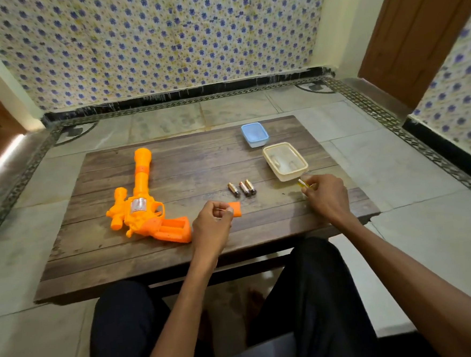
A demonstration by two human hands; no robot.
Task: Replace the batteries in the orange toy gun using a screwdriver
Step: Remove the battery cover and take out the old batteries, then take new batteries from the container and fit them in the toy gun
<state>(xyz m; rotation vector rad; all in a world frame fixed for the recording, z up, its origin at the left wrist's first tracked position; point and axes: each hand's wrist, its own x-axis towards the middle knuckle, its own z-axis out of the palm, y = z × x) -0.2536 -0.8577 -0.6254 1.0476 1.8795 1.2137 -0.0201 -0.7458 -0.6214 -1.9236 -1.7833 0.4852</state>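
The orange toy gun [144,204] lies on the left of the wooden table [123,258], its grip toward me with the battery compartment open and empty. Three batteries [242,188] lie side by side mid-table. The orange battery cover [236,208] lies flat just right of my left hand [211,227], whose fingers are curled with the fingertips pinched together; what they pinch is too small to tell. My right hand [327,195] grips a yellow-handled screwdriver [303,184], only its handle end showing.
A cream plastic container [274,153] stands at the right, just beyond my right hand. A blue container [253,134] sits behind it near the far table edge. My legs are under the near edge. Tiled floor surrounds the low table.
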